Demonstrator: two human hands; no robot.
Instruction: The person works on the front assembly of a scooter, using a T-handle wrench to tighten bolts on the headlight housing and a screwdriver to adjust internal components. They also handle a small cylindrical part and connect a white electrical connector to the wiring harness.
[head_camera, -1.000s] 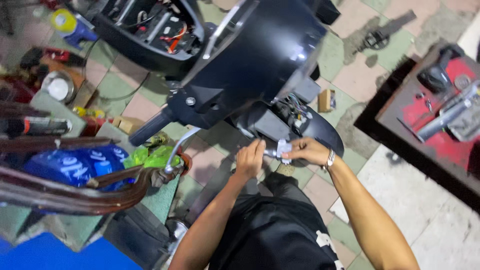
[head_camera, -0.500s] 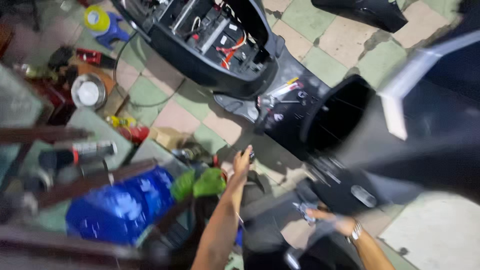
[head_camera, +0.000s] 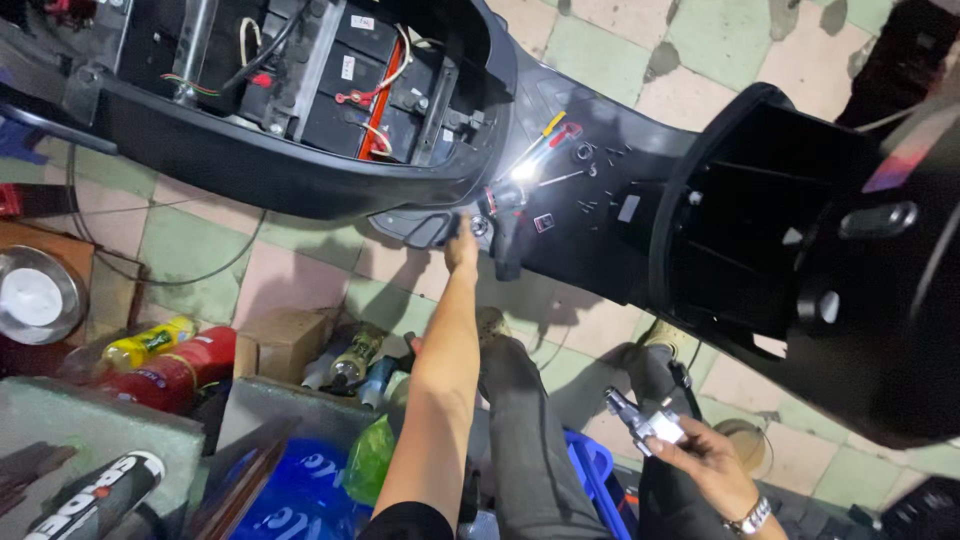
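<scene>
Dim, even indoor light, hard glare off the metal tools, soft motion blur at the edges.

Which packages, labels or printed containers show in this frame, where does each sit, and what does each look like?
Cardboard box: on the floor at left, brown, boxy.
Yellow bottle: left of the box, lying down, printed label.
Red canister: below the bottle, lying down, label band.
Blue bag: bottom centre, blue with white print.
Black grip: bottom left, black cylinder with white lettering.
White stickers: on the black battery blocks in the scooter bay.
No screens or signs.
</scene>
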